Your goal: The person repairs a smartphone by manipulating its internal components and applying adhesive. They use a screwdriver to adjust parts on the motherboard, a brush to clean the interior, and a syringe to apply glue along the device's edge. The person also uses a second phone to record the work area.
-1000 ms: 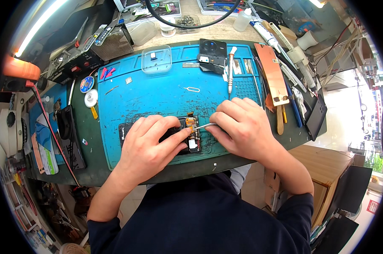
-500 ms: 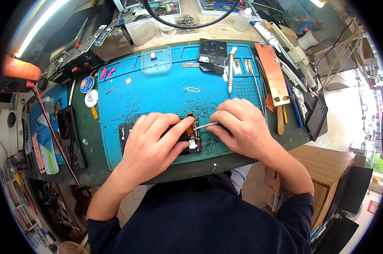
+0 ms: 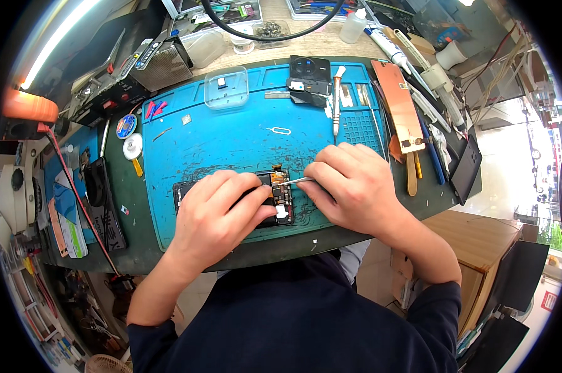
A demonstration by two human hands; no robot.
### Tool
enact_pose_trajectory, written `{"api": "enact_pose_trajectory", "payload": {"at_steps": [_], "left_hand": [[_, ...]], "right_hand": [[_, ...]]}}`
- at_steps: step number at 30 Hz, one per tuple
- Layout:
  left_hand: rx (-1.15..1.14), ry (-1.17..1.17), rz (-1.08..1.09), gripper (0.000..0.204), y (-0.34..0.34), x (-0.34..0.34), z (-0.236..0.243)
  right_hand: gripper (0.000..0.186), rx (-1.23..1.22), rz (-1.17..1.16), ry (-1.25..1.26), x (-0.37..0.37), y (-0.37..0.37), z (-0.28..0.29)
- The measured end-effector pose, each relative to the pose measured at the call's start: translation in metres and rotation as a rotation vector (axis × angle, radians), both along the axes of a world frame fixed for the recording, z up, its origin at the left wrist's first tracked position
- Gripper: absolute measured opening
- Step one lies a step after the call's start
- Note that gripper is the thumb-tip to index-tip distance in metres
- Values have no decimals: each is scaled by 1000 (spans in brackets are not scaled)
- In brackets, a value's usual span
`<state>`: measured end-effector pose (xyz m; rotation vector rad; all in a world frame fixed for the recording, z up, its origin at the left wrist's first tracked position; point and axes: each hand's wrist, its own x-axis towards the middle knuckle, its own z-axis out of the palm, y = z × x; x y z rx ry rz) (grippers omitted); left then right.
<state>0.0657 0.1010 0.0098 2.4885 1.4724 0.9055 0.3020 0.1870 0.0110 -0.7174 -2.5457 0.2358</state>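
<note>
An opened black phone [image 3: 283,199] lies on the blue work mat [image 3: 200,143], its right end showing circuit parts, orange flex and a white piece. My left hand [image 3: 222,208] lies over the phone's left and middle, fingers curled onto it and hiding much of it. Thin metal tweezers [image 3: 298,181] are held in my right hand [image 3: 350,186], their tips at the upper inner part of the phone, close beside my left fingertips. A SIM pin [image 3: 279,130] rests farther back on the mat.
Behind are a clear box [image 3: 227,87], another black phone part [image 3: 310,81] and a screwdriver [image 3: 337,105]. Tools and a copper-coloured plate [image 3: 397,105] crowd the right. An orange device [image 3: 32,105], solder spool [image 3: 127,125] and power unit [image 3: 107,87] stand left. A wooden cabinet [image 3: 473,248] sits lower right.
My left index finger has shifted left, uncovering more of the orange part. The tweezer tips moved slightly up and left. The whole view has shifted a little.
</note>
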Motion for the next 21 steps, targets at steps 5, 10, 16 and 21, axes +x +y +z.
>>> {"api": "enact_pose_trajectory", "payload": {"at_steps": [5,10,16,21], "left_hand": [[-19,-53,140,20,4,16,1],[27,-51,140,21,2,16,-3],[40,-36,139,21,1,16,-3],[40,-43,141,20,1,16,-3]], "right_hand": [[19,21,-9,-27,-1,-1,0],[17,47,-31,-49,-3,-7,5],[20,87,-60,-40,-5,-14,3],[19,-28,-94,65,-2,-15,-12]]}}
